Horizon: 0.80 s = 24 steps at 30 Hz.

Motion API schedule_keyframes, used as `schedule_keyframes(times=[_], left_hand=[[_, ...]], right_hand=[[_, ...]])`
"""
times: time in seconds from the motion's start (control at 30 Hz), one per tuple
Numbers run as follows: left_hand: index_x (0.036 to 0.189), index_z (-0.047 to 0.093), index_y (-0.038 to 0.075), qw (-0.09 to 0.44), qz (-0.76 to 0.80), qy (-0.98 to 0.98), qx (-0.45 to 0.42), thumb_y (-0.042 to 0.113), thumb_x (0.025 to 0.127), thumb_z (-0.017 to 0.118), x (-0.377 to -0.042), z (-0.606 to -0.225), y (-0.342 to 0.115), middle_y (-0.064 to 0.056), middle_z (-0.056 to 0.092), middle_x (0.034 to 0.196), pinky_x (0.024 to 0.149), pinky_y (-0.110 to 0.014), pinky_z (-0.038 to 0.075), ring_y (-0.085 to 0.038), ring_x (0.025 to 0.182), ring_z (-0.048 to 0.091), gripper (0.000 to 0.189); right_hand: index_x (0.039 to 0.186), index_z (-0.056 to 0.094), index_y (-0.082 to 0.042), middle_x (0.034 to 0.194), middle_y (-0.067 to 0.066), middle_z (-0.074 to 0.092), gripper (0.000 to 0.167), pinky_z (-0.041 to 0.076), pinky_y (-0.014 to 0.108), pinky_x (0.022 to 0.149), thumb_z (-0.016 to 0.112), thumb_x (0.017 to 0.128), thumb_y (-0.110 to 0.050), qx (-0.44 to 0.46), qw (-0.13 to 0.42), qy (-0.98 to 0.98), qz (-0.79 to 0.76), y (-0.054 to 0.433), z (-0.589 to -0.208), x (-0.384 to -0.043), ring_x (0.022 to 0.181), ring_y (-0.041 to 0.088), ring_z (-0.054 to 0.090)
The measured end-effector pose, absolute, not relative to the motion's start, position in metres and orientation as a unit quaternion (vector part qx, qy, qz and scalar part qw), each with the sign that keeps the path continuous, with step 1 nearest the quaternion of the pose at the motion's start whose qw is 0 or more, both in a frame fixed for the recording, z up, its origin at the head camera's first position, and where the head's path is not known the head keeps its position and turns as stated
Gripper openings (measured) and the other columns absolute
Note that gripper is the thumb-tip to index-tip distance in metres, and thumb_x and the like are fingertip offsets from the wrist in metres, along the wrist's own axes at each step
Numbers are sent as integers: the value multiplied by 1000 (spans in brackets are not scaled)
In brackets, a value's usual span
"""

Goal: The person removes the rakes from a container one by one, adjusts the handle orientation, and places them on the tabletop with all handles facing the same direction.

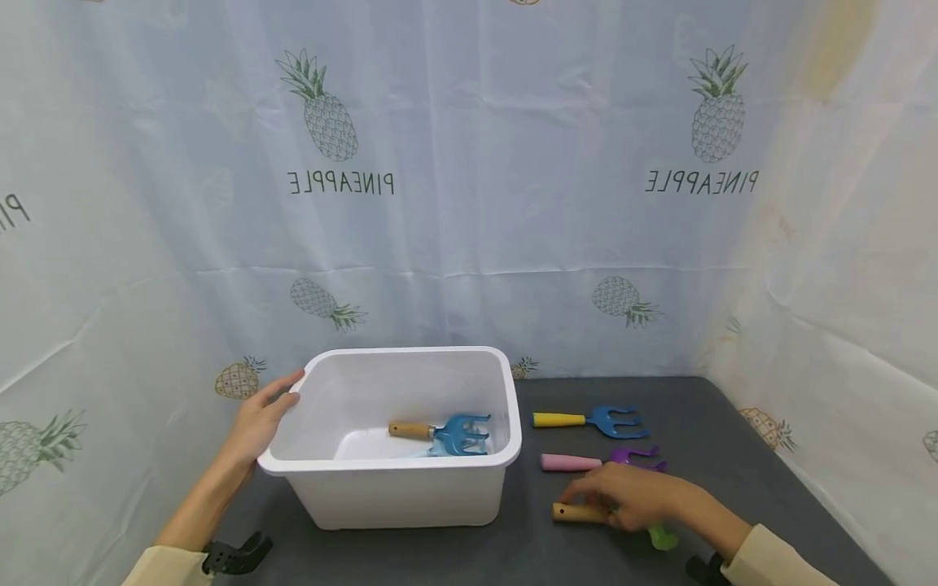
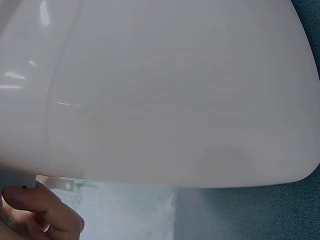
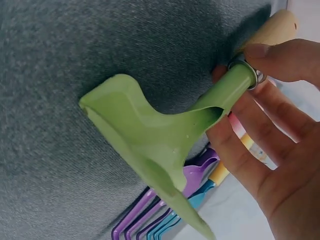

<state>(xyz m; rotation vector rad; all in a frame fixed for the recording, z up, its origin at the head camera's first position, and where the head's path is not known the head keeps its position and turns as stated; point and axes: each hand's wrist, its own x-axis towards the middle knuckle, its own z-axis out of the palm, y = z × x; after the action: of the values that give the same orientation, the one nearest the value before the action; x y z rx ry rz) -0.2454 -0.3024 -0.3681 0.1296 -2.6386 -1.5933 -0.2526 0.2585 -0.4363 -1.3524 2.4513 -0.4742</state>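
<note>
Green tool, with wooden handle and metal collar, held in the right hand: thumb on the handle beside the collar, fingers behind the green tool's neck. Purple fork partly hidden behind the green tool's blade; blue fork, yellow-handled, next to the purple one and farther from the green tool. Grey surface behind the green tool.

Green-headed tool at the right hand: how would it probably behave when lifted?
The green head will probably stay stiff, since it holds a flared, hard-edged shape. The rounded wooden handle may twist in the grip, and the broad head could dip, as the right hand holds the tool behind it.
</note>
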Motion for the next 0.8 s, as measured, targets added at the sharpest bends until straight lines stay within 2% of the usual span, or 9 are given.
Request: schedule_keyframes(times=[0.1,0.37,0.53,0.8], left_hand=[[165,27,14,28,-519,-853,44,36,111,37,-245,-368,-302,-29,31,165,88,-42,63,-45,131,60,58],[165,26,14,28,-521,-852,45,36,111,38,-246,-368,-303,-28,28,166,90,-44,62,-47,133,58,58],[165,26,15,26,-521,-852,40,37,112,37,-245,-367,-303,-28,27,167,91,-44,62,-48,136,55,59],[165,25,14,28,-523,-851,40,35,112,36,-245,-369,-303,-28,27,167,90,-45,62,-47,134,57,58]], right_hand=[[137,64,-32,100,-17,65,76,47,15,65,69,74,10,-475,141,854,-159,259,-439,-253,78,-5,53],[133,64,-38,96,-22,62,74,46,17,68,72,75,8,-455,140,868,-142,259,-441,-251,81,-6,52],[132,65,-36,90,-20,62,72,47,17,68,72,76,9,-463,142,863,-142,259,-441,-253,80,-6,54],[133,65,-34,95,-20,65,73,48,16,67,70,75,10,-461,146,864,-141,259,-438,-251,80,-6,54]])
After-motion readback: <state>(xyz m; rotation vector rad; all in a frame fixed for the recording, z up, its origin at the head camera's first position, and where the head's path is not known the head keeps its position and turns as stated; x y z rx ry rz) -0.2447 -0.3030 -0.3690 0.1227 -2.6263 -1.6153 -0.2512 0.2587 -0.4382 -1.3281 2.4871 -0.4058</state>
